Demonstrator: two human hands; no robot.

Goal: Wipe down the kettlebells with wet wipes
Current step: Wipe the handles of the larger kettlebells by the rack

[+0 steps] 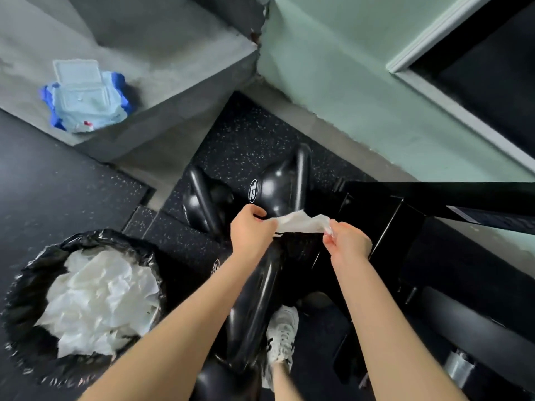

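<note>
Centre of frame: pinching a white wipe (301, 222) spread between left hand (252, 228) and right hand (348, 246), fingers curled on each end. Just behind it, on speckled floor (240, 128), a black kettlebell (278, 186) marked 12. To its left, a second kettlebell (202, 201). Under the forearms, the glossy handle of a third kettlebell (260, 299). Lower left: a bin (26, 285) lined in black, heaped with crumpled used wipes (98, 299). Upper left: an open wipe pack (86, 102) on a grey ledge (179, 91). Bottom centre: a white shoe (282, 334). Right: a black rack (434, 195) below a green wall (333, 68).
</note>
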